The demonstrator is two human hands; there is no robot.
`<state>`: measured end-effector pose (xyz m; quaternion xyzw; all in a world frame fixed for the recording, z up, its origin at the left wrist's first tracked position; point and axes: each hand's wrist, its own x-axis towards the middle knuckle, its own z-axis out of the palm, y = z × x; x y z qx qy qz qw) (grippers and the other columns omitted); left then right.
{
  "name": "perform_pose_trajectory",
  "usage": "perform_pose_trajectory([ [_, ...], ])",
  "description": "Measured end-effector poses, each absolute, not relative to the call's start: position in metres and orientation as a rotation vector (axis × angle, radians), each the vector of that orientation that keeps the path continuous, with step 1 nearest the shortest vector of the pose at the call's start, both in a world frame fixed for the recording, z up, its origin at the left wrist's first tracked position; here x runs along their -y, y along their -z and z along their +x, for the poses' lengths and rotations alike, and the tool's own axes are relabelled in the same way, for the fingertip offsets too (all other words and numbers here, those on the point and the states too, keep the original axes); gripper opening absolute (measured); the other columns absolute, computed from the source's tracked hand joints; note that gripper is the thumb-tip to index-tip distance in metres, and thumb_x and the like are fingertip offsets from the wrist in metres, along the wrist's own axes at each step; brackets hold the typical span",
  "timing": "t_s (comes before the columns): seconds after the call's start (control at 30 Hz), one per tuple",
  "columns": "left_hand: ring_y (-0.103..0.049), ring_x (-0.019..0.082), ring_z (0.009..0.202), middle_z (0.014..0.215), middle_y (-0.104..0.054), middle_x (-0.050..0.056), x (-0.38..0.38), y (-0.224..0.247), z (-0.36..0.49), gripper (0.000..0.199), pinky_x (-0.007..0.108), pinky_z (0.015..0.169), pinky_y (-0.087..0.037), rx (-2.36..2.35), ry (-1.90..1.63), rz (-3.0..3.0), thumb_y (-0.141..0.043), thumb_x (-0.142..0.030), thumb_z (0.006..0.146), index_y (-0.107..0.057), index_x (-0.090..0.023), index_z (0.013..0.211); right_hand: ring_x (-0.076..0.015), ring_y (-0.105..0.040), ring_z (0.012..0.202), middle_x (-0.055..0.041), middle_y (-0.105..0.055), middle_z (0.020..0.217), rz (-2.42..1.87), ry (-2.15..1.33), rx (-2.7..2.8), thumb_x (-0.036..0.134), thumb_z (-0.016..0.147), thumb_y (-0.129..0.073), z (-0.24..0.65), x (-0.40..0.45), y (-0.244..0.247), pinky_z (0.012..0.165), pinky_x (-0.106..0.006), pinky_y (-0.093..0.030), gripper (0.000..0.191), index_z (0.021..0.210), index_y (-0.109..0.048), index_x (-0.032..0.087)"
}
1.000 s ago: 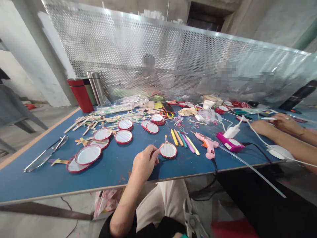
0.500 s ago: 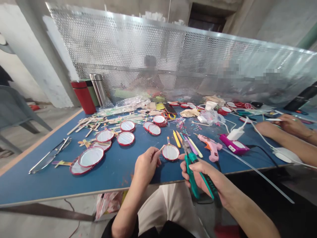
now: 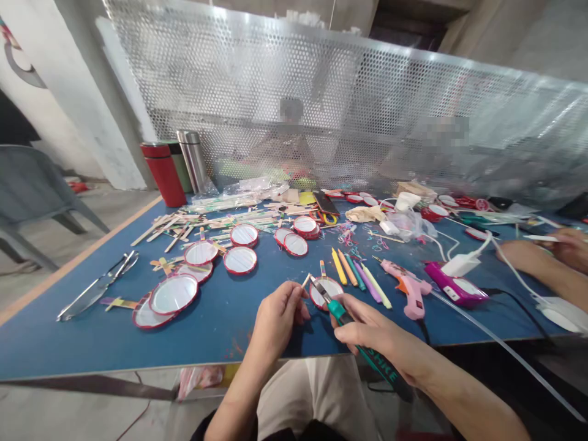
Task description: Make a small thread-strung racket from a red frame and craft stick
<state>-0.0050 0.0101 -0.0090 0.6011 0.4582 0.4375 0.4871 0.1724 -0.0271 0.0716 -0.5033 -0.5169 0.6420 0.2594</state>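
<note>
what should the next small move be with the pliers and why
Probably settle the jaws of the pliers on the stick and squeeze: the left hand pinches the stick with its tip sticking out, and the right hand holds the pliers with their jaws close by that tip. Whether they touch is hard to tell.

Green capitals along the dark handle (image 3: pixel 380 365) of the pliers (image 3: pixel 340 312), near right, read "SHKE"; whether that is the whole word is unclear. Marks on a red disc (image 3: pixel 481 204), far right, are too small to read.
</note>
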Motion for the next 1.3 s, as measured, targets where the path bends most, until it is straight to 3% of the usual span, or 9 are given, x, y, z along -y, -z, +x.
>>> perform_pose_trajectory([
  [0.27, -0.055, 0.013, 0.051, 0.06, -0.065, -0.001, -0.008, 0.006, -0.005, 0.029, 0.022, 0.054, -0.043, -1.074, -1.063, 1.414, -0.038, -0.042, 0.092, -0.055, -0.021, 0.08, -0.0117, -0.048, 0.065, 0.0019, -0.052, 0.079, -1.382, -1.706, 1.33, 0.035, 0.071, -0.063, 0.176, 0.027, -0.059, 0.058, -0.026, -0.035, 0.032, 0.097, -0.054, 0.019],
  [0.4, -0.056, 0.014, 0.053, 0.061, -0.068, 0.0, -0.008, 0.004, -0.006, 0.03, 0.023, 0.056, -0.044, -1.008, -1.001, 1.472, -0.039, -0.043, 0.093, -0.055, -0.021, 0.079, -0.0141, -0.052, 0.074, -0.0009, -0.055, 0.089, -1.355, -1.733, 1.312, 0.035, 0.069, -0.065, 0.177, 0.027, -0.052, 0.058, -0.025, -0.037, 0.04, 0.104, -0.054, 0.019],
  [0.57, -0.057, 0.014, 0.053, 0.058, -0.067, 0.0, -0.007, 0.003, -0.007, 0.032, 0.023, 0.057, -0.044, -0.983, -0.989, 1.513, -0.041, -0.044, 0.092, -0.058, -0.02, 0.077, -0.0133, -0.053, 0.072, -0.0009, -0.056, 0.087, -1.337, -1.725, 1.381, 0.034, 0.071, -0.065, 0.176, 0.029, -0.054, 0.058, -0.025, -0.037, 0.044, 0.111, -0.055, 0.018],
  [0.77, -0.059, 0.015, 0.048, 0.055, -0.065, 0.0, -0.004, -0.001, -0.006, 0.046, 0.025, 0.051, -0.047, -0.953, -1.209, 1.236, -0.033, -0.057, 0.092, -0.057, -0.017, 0.096, -0.0141, -0.053, 0.07, -0.002, -0.057, 0.087, -1.24, -1.676, 1.317, 0.034, 0.072, -0.064, 0.174, 0.031, -0.05, 0.056, -0.026, -0.039, 0.039, 0.107, -0.056, 0.017],
  [0.87, -0.058, 0.014, 0.046, 0.058, -0.065, 0.0, -0.004, -0.001, -0.007, 0.051, 0.024, 0.05, -0.046, -0.947, -1.214, 1.222, -0.028, -0.059, 0.092, -0.056, -0.017, 0.097, -0.0145, -0.054, 0.07, -0.0023, -0.057, 0.087, -1.237, -1.648, 1.292, 0.034, 0.072, -0.065, 0.172, 0.033, -0.045, 0.057, -0.026, -0.039, 0.037, 0.104, -0.058, 0.017],
  [0.97, -0.056, 0.012, 0.048, 0.062, -0.065, 0.0, -0.003, -0.002, -0.006, 0.041, 0.022, 0.051, -0.045, -0.931, -1.149, 1.288, -0.043, -0.055, 0.088, -0.057, -0.017, 0.094, -0.015, -0.054, 0.07, -0.0024, -0.058, 0.086, -1.257, -1.641, 1.298, 0.034, 0.07, -0.066, 0.167, 0.035, -0.042, 0.056, -0.026, -0.039, 0.039, 0.104, -0.058, 0.017],
  [1.1, -0.047, 0.009, 0.047, 0.057, -0.057, -0.004, -0.001, -0.003, -0.006, 0.029, 0.02, 0.05, -0.038, -0.988, -1.095, 1.439, -0.047, -0.043, 0.088, -0.06, -0.018, 0.087, -0.0143, -0.052, 0.071, -0.0019, -0.057, 0.086, -1.296, -1.63, 1.346, 0.034, 0.07, -0.064, 0.162, 0.038, -0.046, 0.058, -0.026, -0.04, 0.038, 0.104, -0.058, 0.017],
  [1.3, -0.039, 0.01, 0.048, 0.05, -0.044, -0.007, -0.001, -0.003, -0.008, 0.032, 0.021, 0.051, -0.032, -1.083, -1.067, 1.55, -0.039, -0.041, 0.091, -0.058, -0.018, 0.078, -0.0141, -0.051, 0.076, -0.0024, -0.059, 0.091, -1.335, -1.572, 1.532, 0.027, 0.075, -0.06, 0.164, 0.039, -0.053, 0.064, -0.026, -0.04, 0.041, 0.115, -0.056, 0.017],
])
